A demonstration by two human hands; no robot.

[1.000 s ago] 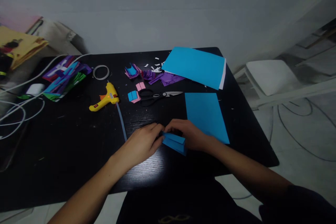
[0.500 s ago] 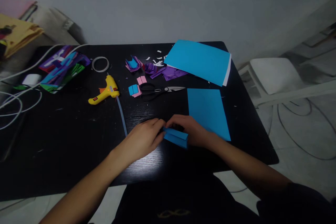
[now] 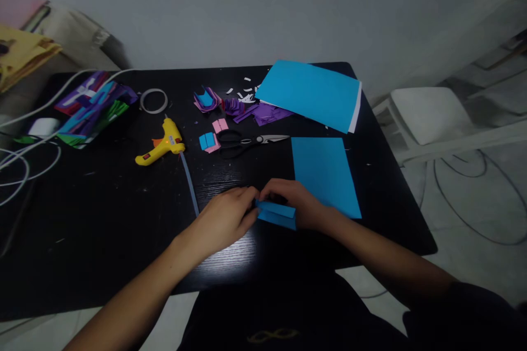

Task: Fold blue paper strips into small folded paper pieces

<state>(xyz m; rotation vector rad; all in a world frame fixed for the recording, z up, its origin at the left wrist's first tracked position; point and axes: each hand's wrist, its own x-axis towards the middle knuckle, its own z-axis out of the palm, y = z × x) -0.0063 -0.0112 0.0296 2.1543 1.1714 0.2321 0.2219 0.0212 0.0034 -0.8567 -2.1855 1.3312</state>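
Between my two hands is a folded strip of blue paper (image 3: 276, 215), with a crease running along its length. My left hand (image 3: 228, 211) is closed on its left end, thumb and fingers pinching. My right hand (image 3: 294, 200) pinches the upper edge close to the left fingertips, its fingers curled and partly hiding one another. A flat blue sheet (image 3: 325, 170) lies just beyond my right hand. Black-handled scissors (image 3: 253, 142) lie shut farther back, beside small folded pink and blue pieces (image 3: 209, 141).
A yellow glue gun (image 3: 167, 145) with a glue stick rests at left, near a tape roll (image 3: 153, 101). Behind are a stack of blue sheets (image 3: 310, 93), purple paper (image 3: 269, 113) and white scraps. White cables (image 3: 24, 162) cross the left side. A white chair (image 3: 430, 115) stands right.
The view has shifted very slightly. Both hands keep their hold on the folded blue paper, whose right end has tilted up a little.
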